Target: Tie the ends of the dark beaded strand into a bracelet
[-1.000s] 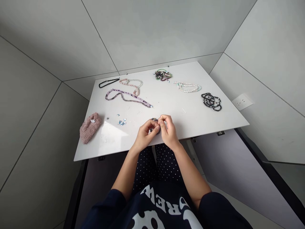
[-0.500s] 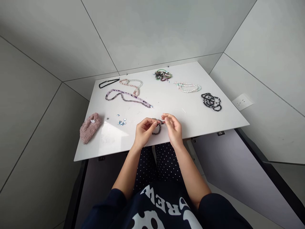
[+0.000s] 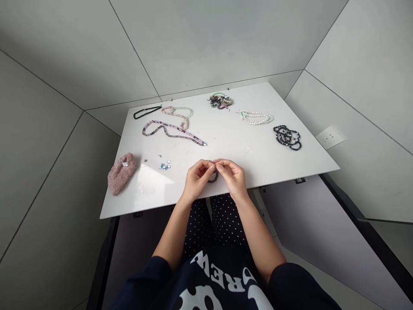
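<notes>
Near the front edge of the white table [image 3: 271,157], my left hand [image 3: 197,178] is closed, thumb and fingers pinching a dark beaded bracelet [image 3: 213,177]. My right hand [image 3: 232,177] is closed too, and its fingertips meet those of the left at the top of the bracelet. The loop's lower part shows below the fingertips, between the hands. Its upper part is hidden behind my fingers. To the left of my hands lies a small group of blue-and-white bits [image 3: 165,165].
A fuzzy pink pouch [image 3: 121,174] lies at the left. Farther back are a purple bead strand [image 3: 174,128], a black strand [image 3: 147,112], a pink-and-clear strand [image 3: 176,113], a tangled bead pile [image 3: 220,101], a pale strand [image 3: 256,117] and black beads [image 3: 287,137]. Walls enclose the table.
My right hand has moved left, and its fingertips have come together with my left hand's at the top of the bracelet. Less of the bracelet shows now.
</notes>
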Demonstrator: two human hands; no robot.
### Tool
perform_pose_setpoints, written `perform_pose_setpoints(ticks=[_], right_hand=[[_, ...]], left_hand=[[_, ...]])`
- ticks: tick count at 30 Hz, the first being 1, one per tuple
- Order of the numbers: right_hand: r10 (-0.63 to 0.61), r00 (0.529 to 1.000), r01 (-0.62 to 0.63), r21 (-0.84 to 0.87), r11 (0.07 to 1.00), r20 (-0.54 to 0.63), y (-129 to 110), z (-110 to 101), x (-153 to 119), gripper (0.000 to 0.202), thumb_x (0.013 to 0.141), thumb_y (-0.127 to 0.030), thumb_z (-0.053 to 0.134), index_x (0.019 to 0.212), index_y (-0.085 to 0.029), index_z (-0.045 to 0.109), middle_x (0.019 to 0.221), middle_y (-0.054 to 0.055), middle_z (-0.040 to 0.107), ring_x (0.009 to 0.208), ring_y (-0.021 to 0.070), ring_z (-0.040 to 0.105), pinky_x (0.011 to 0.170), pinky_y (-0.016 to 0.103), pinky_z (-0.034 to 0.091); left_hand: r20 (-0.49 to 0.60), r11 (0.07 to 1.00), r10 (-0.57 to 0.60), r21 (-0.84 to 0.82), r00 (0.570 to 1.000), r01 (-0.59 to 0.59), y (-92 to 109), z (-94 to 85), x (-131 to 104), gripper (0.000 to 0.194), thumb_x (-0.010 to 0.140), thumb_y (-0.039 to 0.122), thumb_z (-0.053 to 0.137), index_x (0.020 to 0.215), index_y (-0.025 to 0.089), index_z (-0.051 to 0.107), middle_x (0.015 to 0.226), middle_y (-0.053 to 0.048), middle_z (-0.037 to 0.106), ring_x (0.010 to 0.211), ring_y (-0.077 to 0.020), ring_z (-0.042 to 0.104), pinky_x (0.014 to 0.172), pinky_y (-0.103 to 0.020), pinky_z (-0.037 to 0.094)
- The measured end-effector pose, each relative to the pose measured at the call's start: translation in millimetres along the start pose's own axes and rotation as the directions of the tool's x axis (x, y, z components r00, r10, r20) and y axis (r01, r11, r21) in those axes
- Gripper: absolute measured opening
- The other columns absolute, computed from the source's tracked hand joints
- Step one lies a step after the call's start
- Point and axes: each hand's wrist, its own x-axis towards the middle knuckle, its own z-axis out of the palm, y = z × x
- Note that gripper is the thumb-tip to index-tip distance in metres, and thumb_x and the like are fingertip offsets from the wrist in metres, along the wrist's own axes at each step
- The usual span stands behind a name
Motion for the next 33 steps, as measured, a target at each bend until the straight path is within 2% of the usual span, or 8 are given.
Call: perform_pose_setpoints(ticks=[4, 8, 12, 16, 20, 26, 33], right_hand=[[0.021, 0.999, -0.018, 0.075, 0.997, -0.040, -0.6, -1.5, -0.5, 0.017, 0.085, -0.037, 0.072, 0.091, -0.022, 0.070, 0.099, 0.007, 0.077, 0.099, 0.0219, 0.072, 0.097, 0.044, 0.057], [0.023, 0.999, -0.020, 0.081, 0.997, -0.046, 1.0, -2.0, -1.5, 0.018, 0.085, -0.039, 0.073, 0.090, -0.022, 0.070, 0.088, 0.005, 0.077, 0.091, 0.0211, 0.072, 0.093, 0.044, 0.057], [0.001, 1.000, -0.001, 0.032, 0.999, -0.003, 5.1, -2.5, -2.6, 0.019, 0.088, -0.040, 0.070, 0.092, -0.022, 0.068, 0.086, 0.004, 0.074, 0.087, 0.0197, 0.071, 0.092, 0.043, 0.057], [-0.044, 0.999, 0.044, -0.028, 0.999, 0.007, 9.3, -7.8, -1.0, 0.018, 0.089, -0.040, 0.068, 0.092, -0.022, 0.067, 0.086, 0.004, 0.073, 0.084, 0.0186, 0.069, 0.090, 0.040, 0.056], [-0.035, 0.999, 0.035, -0.041, 0.999, -0.010, 11.4, -12.0, 0.7, 0.017, 0.088, -0.038, 0.070, 0.092, -0.022, 0.068, 0.083, 0.003, 0.073, 0.085, 0.0190, 0.069, 0.089, 0.039, 0.055], [-0.011, 1.000, 0.012, -0.047, 0.999, 0.006, 10.5, -5.9, -0.2, 0.018, 0.087, -0.039, 0.071, 0.094, -0.022, 0.072, 0.084, 0.003, 0.075, 0.084, 0.0201, 0.072, 0.091, 0.041, 0.056], [-0.047, 0.999, 0.045, -0.091, 0.995, -0.024, 13.6, -4.3, -1.4, 0.016, 0.086, -0.037, 0.072, 0.094, -0.024, 0.076, 0.093, 0.005, 0.076, 0.088, 0.0201, 0.070, 0.089, 0.038, 0.056]], left_hand=[[-0.084, 0.994, 0.007, -0.106, 0.996, -0.015, -5.1, -4.4, -1.7, 0.021, 0.092, 0.039, 0.067, 0.096, 0.019, 0.060, 0.102, -0.008, 0.072, 0.099, -0.0165, 0.068, 0.094, -0.036, 0.053], [-0.078, 0.978, 0.023, -0.203, 0.997, -0.039, -8.6, -4.1, -1.4, 0.025, 0.093, 0.043, 0.064, 0.094, 0.021, 0.053, 0.096, -0.005, 0.070, 0.104, -0.0190, 0.068, 0.098, -0.041, 0.053], [-0.110, 0.971, 0.070, -0.220, 0.992, -0.093, -8.3, 0.2, 0.8, 0.028, 0.092, 0.046, 0.064, 0.091, 0.022, 0.049, 0.085, 0.001, 0.063, 0.088, -0.0150, 0.070, 0.096, -0.041, 0.054], [-0.158, 0.978, 0.085, -0.173, 0.984, -0.113, -8.2, -2.3, 3.5, 0.028, 0.094, 0.046, 0.062, 0.089, 0.022, 0.047, 0.079, 0.004, 0.057, 0.070, -0.0096, 0.065, 0.088, -0.037, 0.056], [-0.200, 0.987, 0.081, -0.122, 0.976, -0.107, -11.9, -6.6, 4.7, 0.024, 0.094, 0.042, 0.063, 0.090, 0.022, 0.049, 0.080, 0.002, 0.059, 0.070, -0.0102, 0.064, 0.077, -0.031, 0.056], [-0.149, 0.989, 0.081, -0.110, 0.986, -0.098, -19.0, 2.9, 3.0, 0.020, 0.091, 0.037, 0.067, 0.094, 0.019, 0.060, 0.087, -0.003, 0.068, 0.076, -0.0116, 0.066, 0.078, -0.030, 0.056], [-0.153, 0.994, 0.102, -0.021, 0.983, -0.106, -20.5, 7.3, 1.6, 0.015, 0.087, 0.033, 0.073, 0.090, 0.019, 0.069, 0.084, -0.002, 0.067, 0.076, -0.0112, 0.066, 0.074, -0.026, 0.053]])
